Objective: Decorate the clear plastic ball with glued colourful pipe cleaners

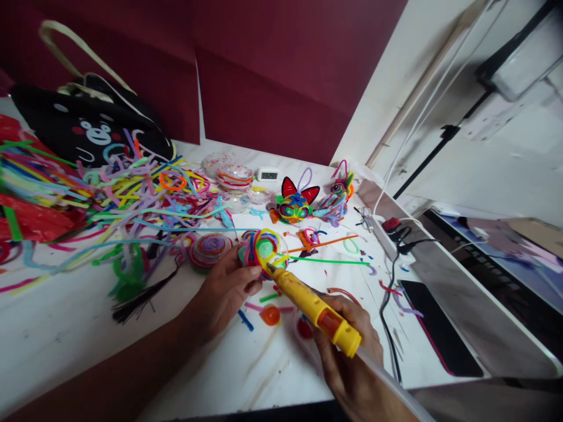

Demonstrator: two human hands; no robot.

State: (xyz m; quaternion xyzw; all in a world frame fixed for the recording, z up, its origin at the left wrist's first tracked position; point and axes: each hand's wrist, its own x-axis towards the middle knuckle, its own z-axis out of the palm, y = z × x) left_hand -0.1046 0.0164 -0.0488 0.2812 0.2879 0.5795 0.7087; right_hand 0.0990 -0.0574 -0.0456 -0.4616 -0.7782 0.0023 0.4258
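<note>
My left hand [231,281] is closed on a round ornament [264,247] wound with coiled pipe cleaners in yellow, pink, green and blue. In my right hand [352,340] is a yellow hot glue gun [314,308], with a clear glue stick [391,384] running out of its back end. The gun's nozzle meets the ornament near its lower right edge; whether it touches I cannot tell. Left of the ornament lies a coiled purple and pink dome [213,251]. Below it are an orange coil [270,315] and short cut bits of pipe cleaner.
Loose pipe cleaners [145,187] heap up at the left, beside a black bag [92,117]. Behind stand a small digital clock [268,174], clear bowls [235,177] and a finished-looking red-eared figure [295,202]. At right lie a phone [440,328], a power strip [393,234] and cables.
</note>
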